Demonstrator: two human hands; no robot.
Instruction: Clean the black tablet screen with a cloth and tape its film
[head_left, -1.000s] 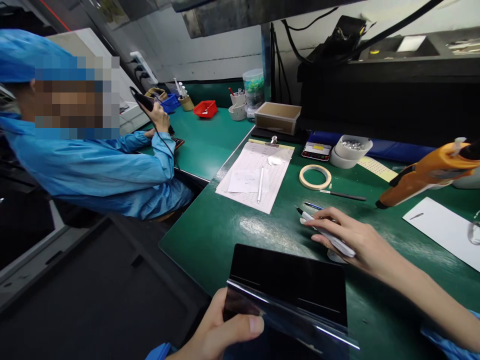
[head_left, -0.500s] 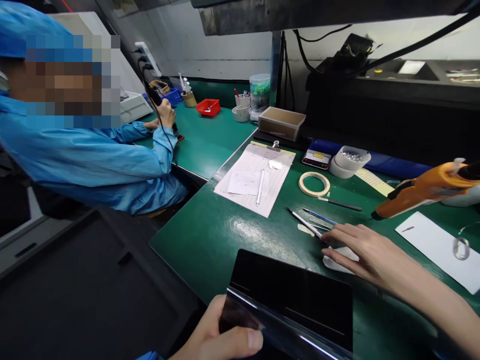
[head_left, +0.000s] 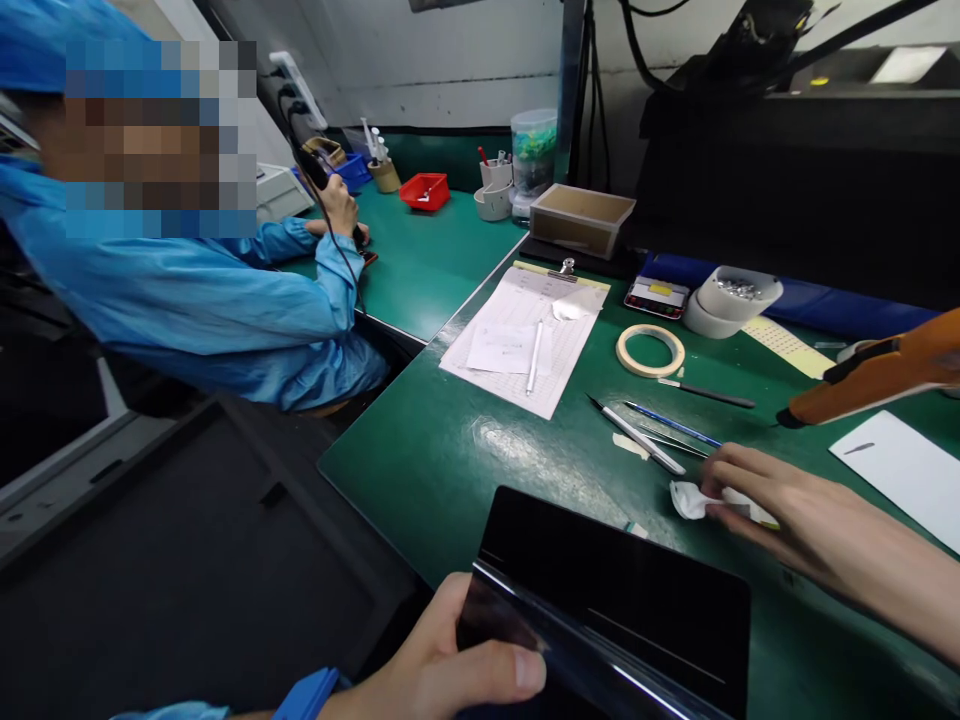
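Green laminate-like bench (head_left: pixel 420 460) spreads beneath the work, a clipboard of printed sheets (head_left: pixel 499 300) lying flat on it. Next in size, a glossy black panel (head_left: pixel 637 590) is held in the left hand (head_left: pixel 457 660), thumb pressed on its face, over the near edge. Right of the clipboard lies a tape roll (head_left: pixel 649 371); nearer, a white pen (head_left: pixel 637 437) rests slantwise. Smallest, a crumpled white wipe (head_left: pixel 688 500) is pinched in the right hand (head_left: pixel 795 520), just beside the pen's blunt end.

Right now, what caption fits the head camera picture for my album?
Left hand grips a glossy black panel; right hand pinches a crumpled white wad.
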